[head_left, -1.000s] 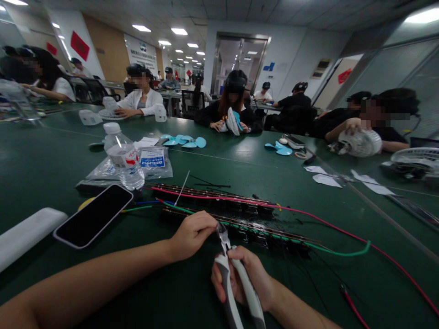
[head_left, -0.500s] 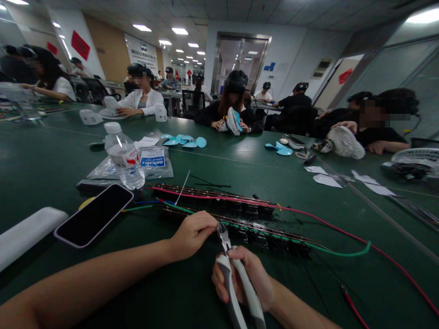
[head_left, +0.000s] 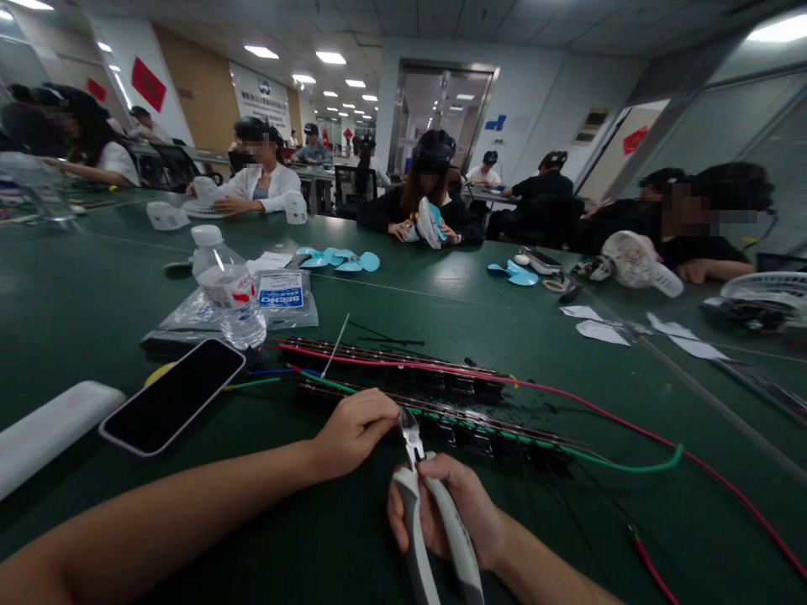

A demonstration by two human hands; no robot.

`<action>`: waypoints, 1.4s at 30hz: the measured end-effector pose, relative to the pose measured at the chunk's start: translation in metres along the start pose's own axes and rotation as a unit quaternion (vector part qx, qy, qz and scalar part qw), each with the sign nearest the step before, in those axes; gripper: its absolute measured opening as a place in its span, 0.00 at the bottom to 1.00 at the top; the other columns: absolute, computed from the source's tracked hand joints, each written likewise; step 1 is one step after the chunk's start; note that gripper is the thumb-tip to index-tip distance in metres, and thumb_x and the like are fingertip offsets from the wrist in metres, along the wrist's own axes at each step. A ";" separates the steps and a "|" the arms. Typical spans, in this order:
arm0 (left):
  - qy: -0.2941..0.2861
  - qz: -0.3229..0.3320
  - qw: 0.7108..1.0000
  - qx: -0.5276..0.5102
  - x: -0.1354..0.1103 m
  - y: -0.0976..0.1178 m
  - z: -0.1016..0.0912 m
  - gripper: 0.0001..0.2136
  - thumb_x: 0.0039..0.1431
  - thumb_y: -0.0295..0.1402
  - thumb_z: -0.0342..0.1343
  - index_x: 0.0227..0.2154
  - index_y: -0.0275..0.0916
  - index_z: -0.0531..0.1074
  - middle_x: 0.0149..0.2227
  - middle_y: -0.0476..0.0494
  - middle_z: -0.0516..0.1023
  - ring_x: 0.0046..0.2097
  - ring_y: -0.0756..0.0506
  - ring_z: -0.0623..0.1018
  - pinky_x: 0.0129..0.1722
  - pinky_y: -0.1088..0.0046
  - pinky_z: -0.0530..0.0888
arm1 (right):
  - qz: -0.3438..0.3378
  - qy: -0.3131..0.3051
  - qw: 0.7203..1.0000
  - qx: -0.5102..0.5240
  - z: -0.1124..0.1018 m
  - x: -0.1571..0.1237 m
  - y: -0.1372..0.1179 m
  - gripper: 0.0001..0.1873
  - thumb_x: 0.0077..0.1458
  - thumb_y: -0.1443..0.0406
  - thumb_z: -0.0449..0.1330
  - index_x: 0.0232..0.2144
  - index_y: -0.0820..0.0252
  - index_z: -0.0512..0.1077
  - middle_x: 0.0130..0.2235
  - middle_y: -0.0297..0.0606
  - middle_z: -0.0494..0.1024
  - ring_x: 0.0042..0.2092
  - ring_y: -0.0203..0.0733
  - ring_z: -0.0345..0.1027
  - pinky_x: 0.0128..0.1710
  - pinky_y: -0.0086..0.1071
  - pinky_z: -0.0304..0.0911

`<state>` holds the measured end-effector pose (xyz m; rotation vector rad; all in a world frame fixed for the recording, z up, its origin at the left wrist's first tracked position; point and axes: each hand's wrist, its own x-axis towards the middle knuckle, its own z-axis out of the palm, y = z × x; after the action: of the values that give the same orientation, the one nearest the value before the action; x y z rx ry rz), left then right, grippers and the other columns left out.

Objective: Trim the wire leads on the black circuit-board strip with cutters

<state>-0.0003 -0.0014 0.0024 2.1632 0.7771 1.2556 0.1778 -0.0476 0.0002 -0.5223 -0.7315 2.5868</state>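
"At the near edge of the counter (head_left: 76, 319), what does each hand have?"

"Right hand (head_left: 450, 512): closed round both grey-and-white handles of the cutters (head_left: 411, 454), with the handles squeezed nearly together. Left hand (head_left: 353, 428): fingers curled shut, tips pressed to the near strip of black components (head_left: 479, 424). What they pinch is hidden, so I cannot tell."

"How do the cutters lie against that strip?"

"The cutters' long axis runs away from the body, nose forward. The strip runs left to right across the view, so the two cross at close to a right angle. The nose meets the strip's near side just right of the left fingertips. Whether it actually touches is too small to tell."

"Which hand is nearer the strip?"

"The left — it rests on it. The right sits back toward the body, behind the handles. A green wire (head_left: 630, 466) runs along the strip and off its right end. A red wire (head_left: 567, 391) follows the second strip (head_left: 391, 357) behind. The phone (head_left: 173, 395) and water bottle (head_left: 227, 294) lie well apart, to the left."
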 end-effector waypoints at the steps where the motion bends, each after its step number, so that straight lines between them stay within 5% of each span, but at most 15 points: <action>1: -0.001 0.000 1.000 0.002 0.000 0.000 0.000 0.07 0.59 0.25 0.48 0.30 0.34 0.72 0.29 0.44 0.73 0.33 0.49 0.71 0.35 0.72 0.69 | 0.000 -0.001 1.000 0.002 0.000 0.000 0.000 0.24 0.48 0.53 0.46 0.28 0.71 0.69 0.25 0.47 0.74 0.28 0.42 0.67 0.28 0.30 0.52; 25: -0.003 0.016 1.000 0.003 0.001 0.001 -0.001 0.08 0.60 0.27 0.49 0.30 0.34 0.72 0.28 0.44 0.74 0.32 0.49 0.72 0.35 0.72 0.69 | 0.013 -0.021 1.000 -0.008 -0.007 0.000 0.000 0.27 0.49 0.52 0.43 0.23 0.69 0.70 0.18 0.43 0.70 0.22 0.40 0.63 0.25 0.31 0.52; 36: 0.000 0.007 1.000 -0.008 0.000 0.000 0.000 0.07 0.59 0.26 0.50 0.31 0.34 0.73 0.30 0.43 0.75 0.33 0.49 0.73 0.35 0.72 0.69 | 0.003 -0.094 0.995 0.045 -0.004 -0.001 -0.002 0.27 0.51 0.53 0.41 0.24 0.70 0.70 0.19 0.45 0.71 0.22 0.41 0.63 0.24 0.31 0.53; 42: 0.011 -0.015 1.000 -0.004 0.001 0.001 0.002 0.06 0.58 0.26 0.52 0.30 0.34 0.73 0.29 0.43 0.75 0.33 0.49 0.73 0.35 0.72 0.70 | -0.029 -0.024 0.999 0.022 -0.005 0.002 0.000 0.26 0.51 0.53 0.42 0.25 0.70 0.69 0.16 0.38 0.65 0.22 0.38 0.63 0.25 0.29 0.52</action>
<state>0.0017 -0.0017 0.0028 2.1272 0.8085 1.2668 0.1786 -0.0449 -0.0038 -0.4196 -0.6945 2.5626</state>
